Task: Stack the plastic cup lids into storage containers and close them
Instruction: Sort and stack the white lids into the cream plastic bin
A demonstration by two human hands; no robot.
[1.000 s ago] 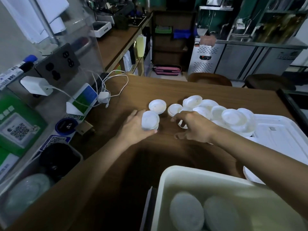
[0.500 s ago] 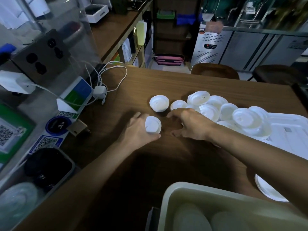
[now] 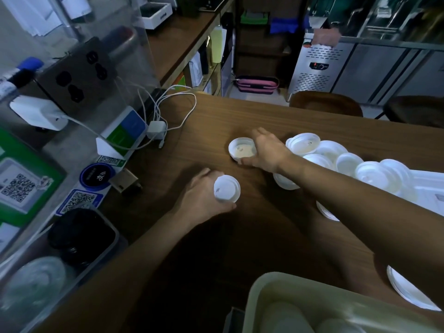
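My left hand (image 3: 204, 195) grips a small stack of white cup lids (image 3: 227, 189) just above the wooden table (image 3: 252, 236). My right hand (image 3: 269, 152) reaches across and holds a single upturned white lid (image 3: 241, 149) by its rim, thumb at the near edge. A heap of several more white lids (image 3: 336, 159) lies to the right, partly on a white container lid (image 3: 430, 188). A pale storage container (image 3: 276, 292) with lid stacks inside stands at the near edge, partly cut off.
Chargers and white cables (image 3: 168, 111) lie at the table's left edge beside a QR-code stand (image 3: 125, 133). A clear bin with dark lids (image 3: 81, 234) sits lower left. Two brown stools (image 3: 326, 104) stand beyond the far table edge.
My right hand left the heap and moved left and forward to take hold of the lone upturned lid. My left hand kept its stack and barely shifted.
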